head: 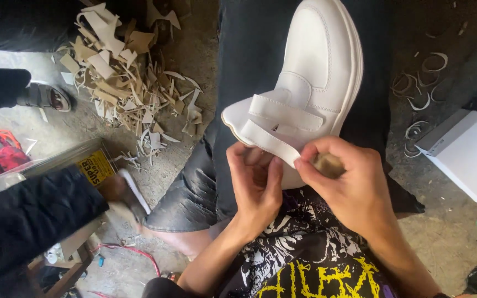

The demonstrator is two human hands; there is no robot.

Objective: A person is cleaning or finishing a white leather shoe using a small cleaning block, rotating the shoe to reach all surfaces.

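A white shoe (316,60) with two straps lies on my lap, toe pointing away. My left hand (255,179) grips the heel end of the shoe under the lower strap (269,142). My right hand (343,176) pinches the free end of that strap between thumb and forefinger and also holds a small tan block (327,164) against the palm. The upper strap (285,113) lies flat across the shoe.
A heap of tan and white offcuts (122,77) covers the floor at upper left. Another person's dark sleeve (28,221) reaches in at lower left beside a yellow-labelled tin (92,165). White boxes (465,149) sit at right, with curled trimmings (423,83) nearby.
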